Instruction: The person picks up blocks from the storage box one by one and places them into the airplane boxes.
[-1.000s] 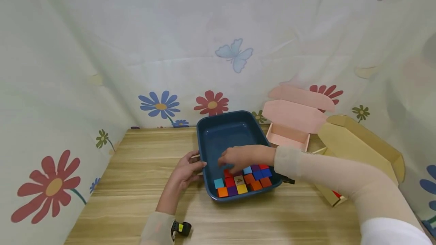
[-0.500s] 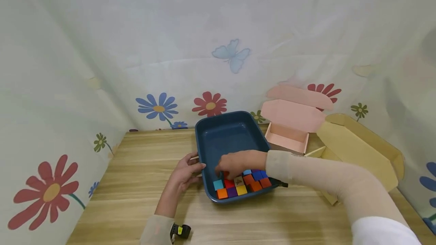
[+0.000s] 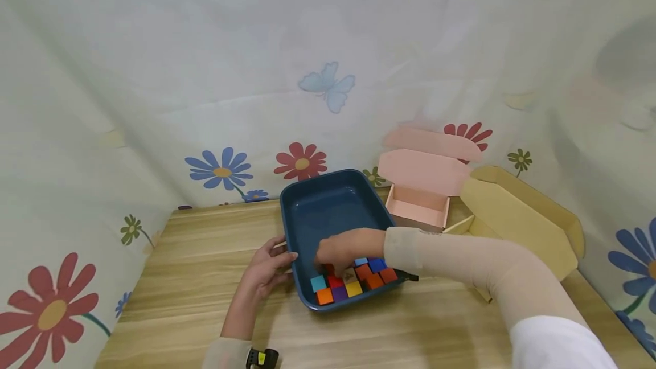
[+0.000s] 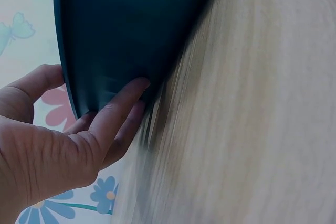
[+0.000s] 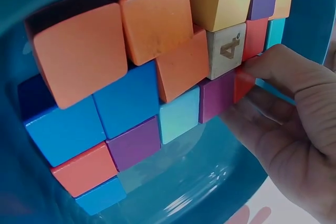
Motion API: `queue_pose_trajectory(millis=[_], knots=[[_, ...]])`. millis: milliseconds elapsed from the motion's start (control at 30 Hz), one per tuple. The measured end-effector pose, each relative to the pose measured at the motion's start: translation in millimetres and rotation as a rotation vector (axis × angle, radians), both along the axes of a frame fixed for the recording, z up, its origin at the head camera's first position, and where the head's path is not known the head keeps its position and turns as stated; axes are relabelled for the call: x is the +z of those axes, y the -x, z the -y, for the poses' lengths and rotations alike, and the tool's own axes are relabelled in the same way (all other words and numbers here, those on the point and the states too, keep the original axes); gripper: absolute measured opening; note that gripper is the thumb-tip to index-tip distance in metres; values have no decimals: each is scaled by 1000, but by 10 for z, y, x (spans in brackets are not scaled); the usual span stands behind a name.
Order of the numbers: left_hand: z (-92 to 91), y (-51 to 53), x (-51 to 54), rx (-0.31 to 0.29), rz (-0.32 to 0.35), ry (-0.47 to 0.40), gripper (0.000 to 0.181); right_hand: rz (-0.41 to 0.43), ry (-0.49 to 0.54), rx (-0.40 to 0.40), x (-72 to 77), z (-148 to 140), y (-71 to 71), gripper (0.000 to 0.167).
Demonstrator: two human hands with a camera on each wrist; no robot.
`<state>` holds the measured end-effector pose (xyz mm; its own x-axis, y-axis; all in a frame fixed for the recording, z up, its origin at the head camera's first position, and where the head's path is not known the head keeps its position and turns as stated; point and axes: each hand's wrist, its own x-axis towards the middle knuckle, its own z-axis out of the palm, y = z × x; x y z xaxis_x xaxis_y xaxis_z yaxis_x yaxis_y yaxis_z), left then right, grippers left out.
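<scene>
- So the blocks [image 5: 126, 100] are all bunched at the near end of the blue tray [image 3: 328, 206], which sits on the wooden table [image 3: 205, 266].
- Right hand [image 3: 340, 249] is down inside the tray, thumb and fingers pinching a red block [image 5: 243, 83] next to a purple one [image 5: 216, 97].
- Left hand [image 3: 263, 269] has the tray by its side wall — thumb at the rim, fingers against the outside.
- Done, as I judge it: two rows sit pretty snug at the near end, wooden "4" block [image 5: 227, 51] included.
- Left over: the edge facing the far end is ragged, with one blue block [image 5: 102, 195] poking out past the rest — so I'd call it partway, lines not squared up.
- Pink box [image 3: 417, 209] and yellow box [image 3: 517, 221] stand open off to the right; can't see all of the yellow one's inside, the arm's in front.
</scene>
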<state>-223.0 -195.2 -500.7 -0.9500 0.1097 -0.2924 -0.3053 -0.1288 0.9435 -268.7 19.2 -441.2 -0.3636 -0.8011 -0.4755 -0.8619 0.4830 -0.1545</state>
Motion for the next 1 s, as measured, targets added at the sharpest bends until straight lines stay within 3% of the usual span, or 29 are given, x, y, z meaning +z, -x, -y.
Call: queue_pose_trajectory(millis=[300,467,667,833,1000], knots=[[-65,34,-37,1,-1,2,70,-33,-56,25,8,-55,-5,27],[-81,47,-43,3,0,0,70,-35,7,3,12,-115,49,24],[-79,36,-28,2,0,18,69,-38,86,-14,169,-210,116,29],[-50,25,-31,9,-1,28,70,-90,106,-16,331,-312,137,31],[-28,17,-19,21,-5,27,72,-122,100,-70,469,-507,174,29]])
